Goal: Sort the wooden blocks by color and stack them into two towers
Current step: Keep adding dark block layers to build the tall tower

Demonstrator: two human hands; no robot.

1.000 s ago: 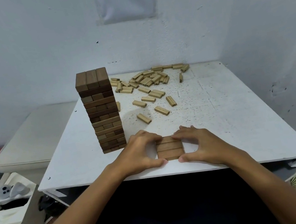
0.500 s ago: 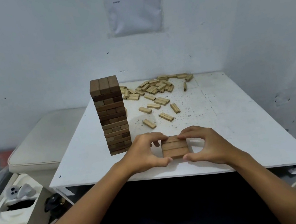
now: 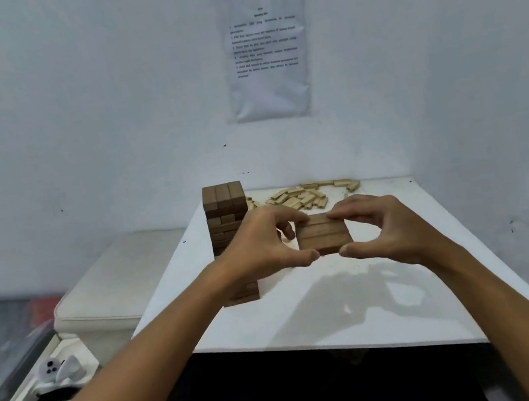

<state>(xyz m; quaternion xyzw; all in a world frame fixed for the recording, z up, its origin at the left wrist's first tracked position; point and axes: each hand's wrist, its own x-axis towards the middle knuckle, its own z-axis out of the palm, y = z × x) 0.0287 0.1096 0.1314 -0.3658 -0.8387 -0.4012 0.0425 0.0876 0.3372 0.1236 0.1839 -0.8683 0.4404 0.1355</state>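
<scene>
A row of three dark brown blocks hangs in the air above the white table. My left hand pinches its left side and my right hand pinches its right side, thumbs at the near edge and fingers at the far edge. A tall tower of dark brown blocks stands on the table just left of my left hand, its lower part hidden behind that hand. Several light-coloured blocks lie scattered at the back of the table.
The table stands in a corner between two white walls, with a paper sheet stuck on the back wall. A cream cushioned seat is to the left. A white box holding a controller sits lower left.
Both hands have lifted the row of three dark blocks off the table's near edge and carried it up and away from me. The view has tilted upward.
</scene>
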